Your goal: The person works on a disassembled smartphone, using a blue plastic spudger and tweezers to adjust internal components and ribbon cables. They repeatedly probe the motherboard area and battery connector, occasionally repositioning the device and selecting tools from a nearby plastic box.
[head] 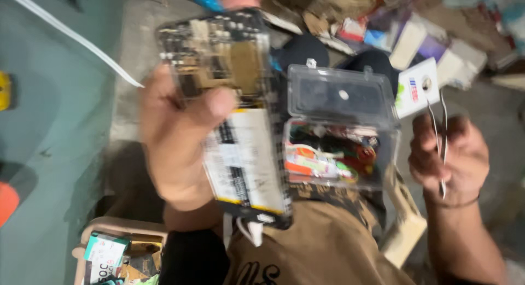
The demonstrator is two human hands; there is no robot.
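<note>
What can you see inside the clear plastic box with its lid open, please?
The clear plastic box holds a jumble of small red, orange, green and white parts; blur hides what they are, and anything beneath them is covered.

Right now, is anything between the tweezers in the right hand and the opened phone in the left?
Yes. The clear plastic parts box, lid up, sits between the right hand holding the tweezers and the opened phone gripped in the left hand. The box stands right beside the phone's edge.
</note>
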